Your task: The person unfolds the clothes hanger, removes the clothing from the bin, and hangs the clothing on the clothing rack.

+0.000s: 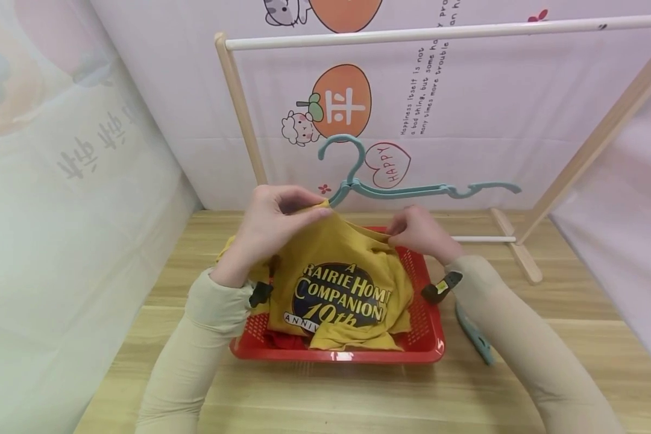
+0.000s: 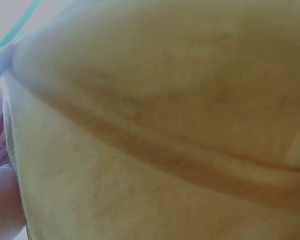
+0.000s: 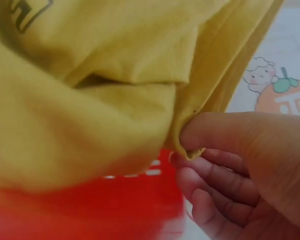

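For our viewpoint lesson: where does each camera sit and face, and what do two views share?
Head: worn there, facing forward and down at the yellow printed shirt and red basket; left hand, right hand, sleeves show.
Left wrist: worn there, facing shirt cloth closely; left hand partly shows.
Right wrist: worn there, facing the shirt's edge, pinched by the right hand.
Head and right wrist share the orange cartoon fruit.

The yellow garment reads "A RAIRIE HOM COMPANION 10th ANNIV", the backdrop "HAPPY" and "Happiness itself is not".
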Motion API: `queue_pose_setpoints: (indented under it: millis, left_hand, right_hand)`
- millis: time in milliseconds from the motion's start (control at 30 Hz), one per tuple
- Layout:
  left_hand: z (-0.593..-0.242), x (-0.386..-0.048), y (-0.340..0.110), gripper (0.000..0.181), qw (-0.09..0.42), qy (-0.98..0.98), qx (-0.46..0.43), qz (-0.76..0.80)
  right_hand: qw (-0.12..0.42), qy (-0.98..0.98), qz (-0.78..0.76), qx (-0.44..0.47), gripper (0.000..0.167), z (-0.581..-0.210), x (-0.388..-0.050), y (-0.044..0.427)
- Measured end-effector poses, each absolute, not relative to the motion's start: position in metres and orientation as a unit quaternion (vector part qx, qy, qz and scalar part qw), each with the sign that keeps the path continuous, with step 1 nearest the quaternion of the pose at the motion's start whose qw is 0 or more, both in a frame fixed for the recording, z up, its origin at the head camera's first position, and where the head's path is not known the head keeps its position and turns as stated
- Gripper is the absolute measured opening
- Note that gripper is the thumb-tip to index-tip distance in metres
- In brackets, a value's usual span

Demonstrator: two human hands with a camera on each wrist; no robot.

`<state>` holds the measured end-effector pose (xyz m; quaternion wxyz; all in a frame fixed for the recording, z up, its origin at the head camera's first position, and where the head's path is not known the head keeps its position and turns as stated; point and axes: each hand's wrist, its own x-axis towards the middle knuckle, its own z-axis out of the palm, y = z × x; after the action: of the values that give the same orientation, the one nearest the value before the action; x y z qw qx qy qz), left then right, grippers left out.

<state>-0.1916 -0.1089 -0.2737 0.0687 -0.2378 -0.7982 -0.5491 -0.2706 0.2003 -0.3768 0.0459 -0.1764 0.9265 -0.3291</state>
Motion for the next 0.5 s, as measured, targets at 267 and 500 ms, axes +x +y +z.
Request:
queue_pose_setpoints:
  millis: [267, 500]
  left_hand:
    - [-0.282, -0.198, -0.132, 0.022, 0.095, -0.816, -0.232, -0.521]
    - [-0.29, -0.2, -0.148, 0.021, 0.099, -0.845, -0.232, -0.471]
  right_hand:
    - [0.069, 0.895, -0.431, -0.097, 0.025, -0.353, -0.261, 0.245]
    - [0.035, 0.883, -0.465, -0.056, 0.034, -0.331, -0.251, 0.278]
